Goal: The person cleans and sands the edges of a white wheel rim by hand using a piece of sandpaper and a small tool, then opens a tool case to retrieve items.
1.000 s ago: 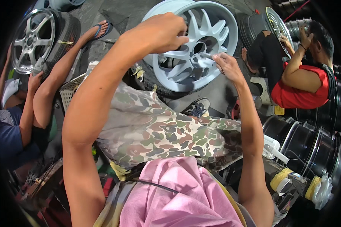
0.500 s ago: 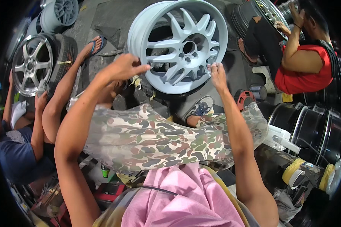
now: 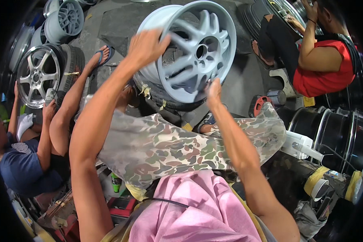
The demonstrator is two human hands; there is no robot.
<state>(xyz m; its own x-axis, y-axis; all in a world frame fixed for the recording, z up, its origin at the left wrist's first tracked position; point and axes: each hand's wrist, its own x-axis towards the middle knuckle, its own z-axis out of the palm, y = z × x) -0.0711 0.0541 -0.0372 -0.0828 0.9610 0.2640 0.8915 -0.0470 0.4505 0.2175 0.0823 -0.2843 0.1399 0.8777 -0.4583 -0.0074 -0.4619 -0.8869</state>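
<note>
A pale grey-blue alloy wheel point(image 3: 228, 52) with paired spokes stands tilted in front of me, over a black tyre point(image 3: 149, 90). My left hand point(image 3: 147, 47) is closed over the left edge of its lip; motion smears the fingertips. Low on the right side of the wheel, my right hand point(image 3: 213, 92) is pinched close to the spokes. A small greyish piece seems to sit in its fingers, too blurred to name.
At left, a person in dark blue point(image 3: 22, 167) holds a grey block at a silver wheel point(image 3: 36, 76). At right sits a person in red point(image 3: 328, 68) by another wheel. A metal can point(image 3: 276, 97), a white tool point(image 3: 300, 146) and black rims point(image 3: 330, 131) are on my right.
The wheel has turned so its face angles further to the right. My left hand has risen onto its lip, and my right hand has moved down and left.
</note>
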